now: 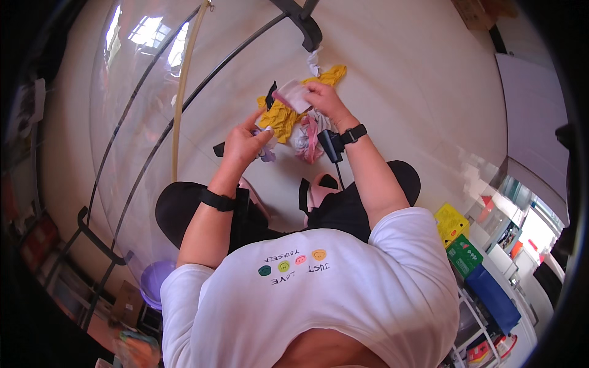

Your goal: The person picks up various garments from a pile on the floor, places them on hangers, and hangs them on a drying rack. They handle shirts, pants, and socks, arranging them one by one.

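Note:
My right hand (324, 99) pinches a folded white cloth with a pink edge (294, 95), held above a small heap on the floor. My left hand (244, 143) is to the left of the heap, with thumb and forefinger apart. Crumpled lavender fabric (267, 154) shows beside and under that hand; whether the curled fingers grip it is hidden. Crumpled yellow cloth (280, 120) makes up much of the heap. A pink and white bunched cloth (309, 142) lies nearest me, and a black piece (271, 94) sticks up at the left.
A black metal rack frame (221, 69) and a clear plastic sheet (138, 115) stand to the left. Its dark foot (313, 39) reaches near a white scrap (314, 63). A purple tub (156, 283) is at lower left. Boxes, one yellow (451, 224), sit on a shelf at right.

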`<state>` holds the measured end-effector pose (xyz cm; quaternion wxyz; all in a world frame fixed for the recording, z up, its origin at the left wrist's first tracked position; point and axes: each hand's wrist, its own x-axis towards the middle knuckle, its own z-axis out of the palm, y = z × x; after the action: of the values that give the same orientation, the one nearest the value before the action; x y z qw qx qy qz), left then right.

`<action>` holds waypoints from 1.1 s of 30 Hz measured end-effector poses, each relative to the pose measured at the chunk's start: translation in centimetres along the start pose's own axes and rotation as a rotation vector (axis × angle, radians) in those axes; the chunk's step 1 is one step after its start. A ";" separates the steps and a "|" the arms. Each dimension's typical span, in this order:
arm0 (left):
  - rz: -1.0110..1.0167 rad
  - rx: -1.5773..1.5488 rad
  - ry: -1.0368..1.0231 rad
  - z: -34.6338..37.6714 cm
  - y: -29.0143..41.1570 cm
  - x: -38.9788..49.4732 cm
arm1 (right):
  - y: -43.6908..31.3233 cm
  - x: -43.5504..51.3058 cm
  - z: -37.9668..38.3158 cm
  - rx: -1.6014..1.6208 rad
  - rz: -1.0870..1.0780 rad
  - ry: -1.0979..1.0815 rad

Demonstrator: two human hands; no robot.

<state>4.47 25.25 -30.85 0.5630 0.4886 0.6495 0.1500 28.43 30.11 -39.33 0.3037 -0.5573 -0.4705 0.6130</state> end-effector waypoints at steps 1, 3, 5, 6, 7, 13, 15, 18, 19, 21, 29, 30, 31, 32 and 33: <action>0.009 0.028 0.000 0.1 0.2 -0.2 | -1.6 -0.7 0.8 -0.090 -0.031 -0.109; 0.035 0.049 -0.035 0.2 0.1 -0.2 | -4.6 -1.8 2.0 -0.269 -0.094 -0.318; 0.008 0.008 -0.120 0.2 -0.7 0.2 | -6.0 -2.1 2.8 -0.345 -0.084 -0.493; -0.033 -0.023 -0.176 0.2 -1.2 0.3 | -6.8 -2.0 3.0 -0.409 -0.059 -0.572; -0.075 -0.056 -0.231 0.2 -1.5 0.3 | -6.5 -1.7 2.9 -0.308 0.016 -0.606; -0.162 -0.189 -0.123 -0.3 -1.9 -0.3 | 7.5 6.6 -2.7 -0.172 0.225 0.071; -0.150 -0.269 -0.071 -0.5 -2.3 -1.2 | 12.1 9.0 -5.4 -0.433 0.165 0.335; -0.159 -0.311 -0.017 -1.2 -2.9 -2.3 | 12.7 10.3 -5.0 -0.581 0.126 0.448; -0.164 -0.310 -0.006 -1.4 -3.0 -2.6 | 12.7 10.6 -4.6 -0.628 0.084 0.476; -0.147 -0.303 0.003 -1.4 -3.2 -3.1 | 13.5 11.5 -4.7 -0.745 0.065 0.440; -0.149 -0.356 0.023 -1.7 -1.9 -2.6 | 6.6 8.4 -5.6 0.290 0.131 0.355; -0.139 -0.380 0.031 -1.7 -1.5 -2.4 | 3.6 6.9 -4.8 0.550 0.115 0.293; -0.118 -0.392 0.017 -1.9 -0.9 -1.9 | 1.8 5.7 -4.8 0.816 0.083 0.250; -0.089 -0.386 0.008 -1.8 -0.7 -1.5 | 9.0 6.8 -7.3 0.315 0.148 0.035; -0.082 -0.382 0.013 -1.8 -0.8 -1.4 | 7.4 5.3 -5.9 -0.086 0.347 0.057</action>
<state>2.39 24.37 -30.11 0.6469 0.3450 0.6322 0.2507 34.27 33.55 -47.87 0.1824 -0.6597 -0.3841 0.6197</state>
